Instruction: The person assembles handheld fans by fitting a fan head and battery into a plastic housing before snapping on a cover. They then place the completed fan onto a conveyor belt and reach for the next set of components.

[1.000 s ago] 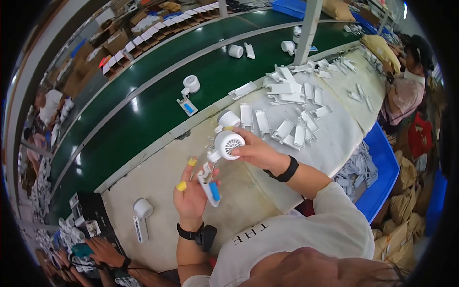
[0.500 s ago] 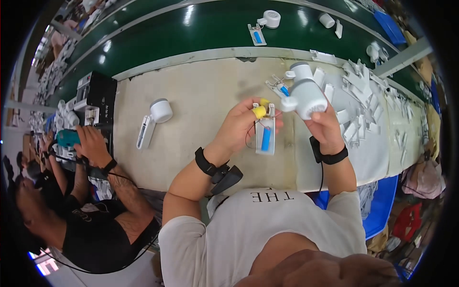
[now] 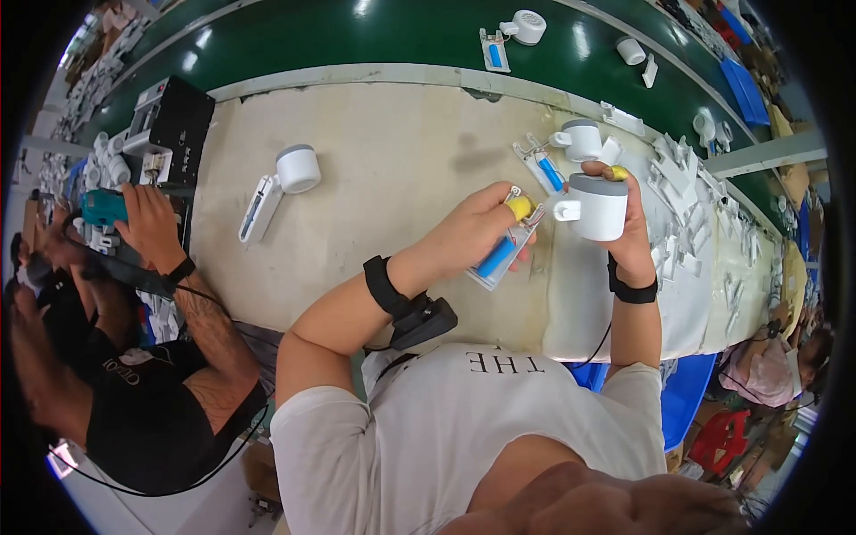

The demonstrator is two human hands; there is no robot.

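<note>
My left hand (image 3: 473, 225), a yellow cover on a fingertip, grips an open white plastic handle shell (image 3: 482, 278) with a blue cylindrical battery (image 3: 497, 257) lying in it. Beside it, my right hand (image 3: 637, 234) is wrapped round a white cup-shaped housing (image 3: 603, 216) with a grey rim and a short side stub pointing left. Just beyond my hands lie a similar housing (image 3: 585, 144) and another open handle shell (image 3: 526, 153) with a blue battery. Farther left on the table rests a housing (image 3: 298, 171) joined to a white handle (image 3: 259, 210).
White plastic parts (image 3: 679, 183) are heaped on the right. A green conveyor (image 3: 419, 40) runs along the far side, carrying several similar pieces. Left stands a black machine (image 3: 183, 134); near it a co-worker's hand (image 3: 152, 223) holds a teal tool (image 3: 104, 207). A blue bin (image 3: 687, 397) sits below the table's right edge.
My right hand has turned the housing so its grey rim faces up, the stub still leftward. The handle shell in my left hand has tilted, its lower end swinging left. The view has shifted slightly.
</note>
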